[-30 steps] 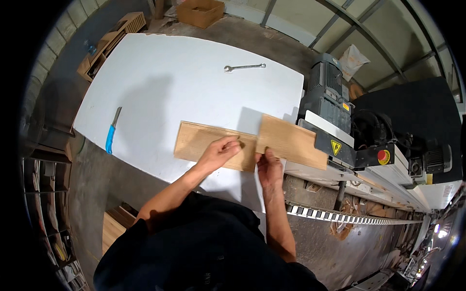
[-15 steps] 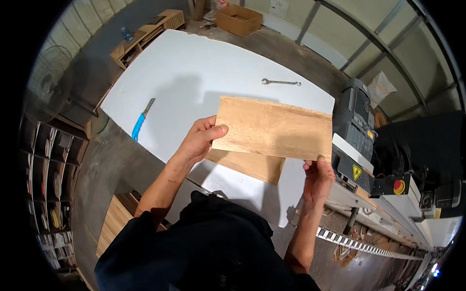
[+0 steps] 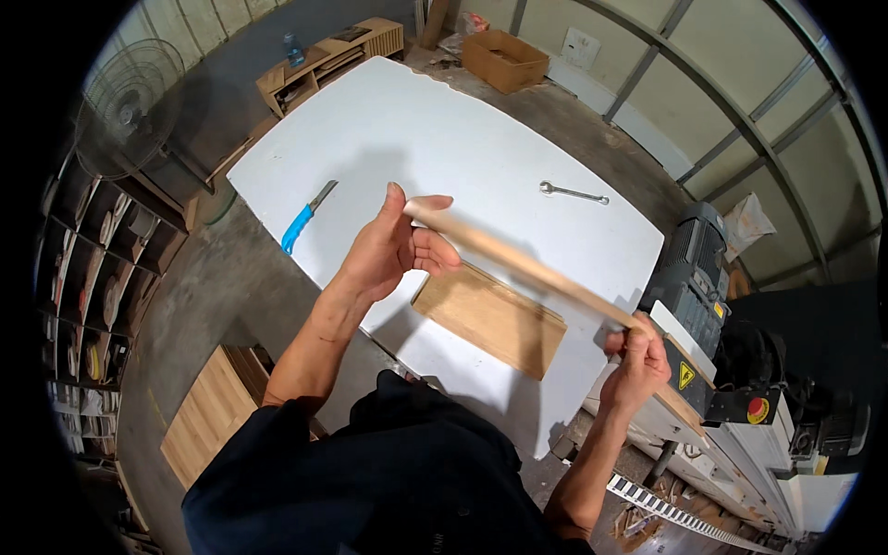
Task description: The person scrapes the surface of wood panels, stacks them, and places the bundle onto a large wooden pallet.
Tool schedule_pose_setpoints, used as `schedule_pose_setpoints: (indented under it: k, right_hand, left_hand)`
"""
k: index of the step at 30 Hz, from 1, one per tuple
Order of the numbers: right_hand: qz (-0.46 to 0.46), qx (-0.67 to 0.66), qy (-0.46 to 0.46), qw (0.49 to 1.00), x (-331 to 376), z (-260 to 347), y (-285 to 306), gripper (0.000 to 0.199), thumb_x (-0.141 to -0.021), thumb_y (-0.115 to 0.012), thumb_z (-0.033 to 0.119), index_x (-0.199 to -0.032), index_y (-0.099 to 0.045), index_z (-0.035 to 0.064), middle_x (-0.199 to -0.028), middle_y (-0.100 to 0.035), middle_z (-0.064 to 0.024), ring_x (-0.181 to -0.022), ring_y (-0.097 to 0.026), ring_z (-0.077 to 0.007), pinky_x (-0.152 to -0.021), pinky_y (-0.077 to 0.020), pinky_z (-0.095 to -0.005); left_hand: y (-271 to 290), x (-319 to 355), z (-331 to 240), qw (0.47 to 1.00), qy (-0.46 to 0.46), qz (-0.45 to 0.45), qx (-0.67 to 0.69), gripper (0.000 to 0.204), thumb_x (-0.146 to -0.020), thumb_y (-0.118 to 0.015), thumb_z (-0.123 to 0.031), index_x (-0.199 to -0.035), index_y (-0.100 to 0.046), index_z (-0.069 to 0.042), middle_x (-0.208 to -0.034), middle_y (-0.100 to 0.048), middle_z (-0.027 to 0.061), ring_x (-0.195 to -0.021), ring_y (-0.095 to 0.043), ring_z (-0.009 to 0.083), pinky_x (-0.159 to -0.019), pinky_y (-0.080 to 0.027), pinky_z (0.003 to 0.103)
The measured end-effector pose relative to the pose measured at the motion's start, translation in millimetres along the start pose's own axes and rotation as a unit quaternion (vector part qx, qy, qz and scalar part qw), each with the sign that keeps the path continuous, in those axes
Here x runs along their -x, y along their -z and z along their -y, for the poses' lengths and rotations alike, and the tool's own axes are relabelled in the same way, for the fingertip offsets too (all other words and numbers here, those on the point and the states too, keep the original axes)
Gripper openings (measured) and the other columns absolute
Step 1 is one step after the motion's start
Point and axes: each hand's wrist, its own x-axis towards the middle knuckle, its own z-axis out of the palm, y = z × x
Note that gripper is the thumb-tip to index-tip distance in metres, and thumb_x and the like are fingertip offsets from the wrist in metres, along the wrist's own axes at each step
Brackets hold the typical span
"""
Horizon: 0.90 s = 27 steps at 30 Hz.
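My right hand (image 3: 638, 356) pinches the right end of a light wood-grain board (image 3: 527, 264), which is tilted nearly edge-on and slightly blurred. At the other end, my left hand (image 3: 393, 240) cradles the board loosely. Its thumb points up, with fingers on either side of the board's edge. Beneath the raised board, a second wood-grain board (image 3: 490, 319) lies flat on the white table (image 3: 444, 120). A knife with a blue handle (image 3: 296, 229) rests near the table's left edge. Toward the far right of the tabletop lies a combination wrench (image 3: 573, 193).
Right of the table stands a machine with a grey motor (image 3: 696, 245) and a red stop button (image 3: 758, 410). Stacked wood panels (image 3: 211, 407) sit on the floor at left, near a shelf rack (image 3: 88, 305) and a fan (image 3: 129, 111). A cardboard box (image 3: 504, 63) stands beyond the table.
The held board has turned from showing its broad face to nearly edge-on, its right end lower. My left thumb has lifted off its face. The view has shifted, uncovering more of the lower board.
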Motion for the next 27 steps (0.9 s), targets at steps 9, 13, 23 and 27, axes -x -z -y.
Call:
schedule_pose_setpoints:
  k: [9,13,23,27]
  right_hand:
    - [-0.026,0.095,-0.066,0.993,-4.5,2.5,8.2,0.033,-0.089,-0.068,0.026,-0.068,-0.061,0.0019,-0.047,-0.046,0.0010,-0.040,-0.038,-0.0053,-0.039,-0.0286,-0.0210]
    - [-0.030,0.113,-0.079,0.990,-6.0,5.9,3.8,0.040,-0.088,-0.068,0.029,-0.058,-0.055,0.0046,-0.045,-0.043,0.0021,-0.041,-0.036,-0.0047,-0.039,-0.0269,-0.0217]
    - [-0.002,0.192,-0.137,0.972,-30.4,5.5,21.1,0.049,-0.086,-0.070,0.037,-0.051,-0.052,0.0075,-0.045,-0.040,0.0043,-0.039,-0.032,-0.0048,-0.038,-0.0218,-0.0234]
    - [0.007,0.185,-0.141,0.972,-32.1,-1.4,21.7,0.049,-0.086,-0.070,0.037,-0.051,-0.054,0.0070,-0.044,-0.039,0.0045,-0.038,-0.030,-0.0048,-0.038,-0.0207,-0.0235]
  left_hand:
    - [-15.0,6.3,0.5,0.985,0.091,-0.091,-0.111,0.078,-0.095,-0.023,-0.063,-0.126,-0.042,0.006,-0.081,-0.069,0.0196,-0.076,-0.069,0.0218,-0.066,-0.054,0.030]
    - [-12.4,8.1,2.2,0.984,0.100,-0.089,-0.115,0.073,-0.097,-0.023,-0.060,-0.120,-0.046,0.005,-0.082,-0.069,0.0202,-0.080,-0.069,0.0232,-0.069,-0.054,0.030]
    - [7.0,7.9,-2.7,0.977,0.213,-0.020,0.007,0.067,-0.099,-0.029,-0.052,-0.101,-0.057,0.009,-0.085,-0.069,0.0223,-0.073,-0.070,0.0289,-0.059,-0.058,0.035]
    - [14.8,7.2,-0.9,0.976,0.208,0.026,0.049,0.067,-0.100,-0.028,-0.048,-0.111,-0.048,0.015,-0.088,-0.068,0.0241,-0.078,-0.070,0.0312,-0.062,-0.060,0.036]
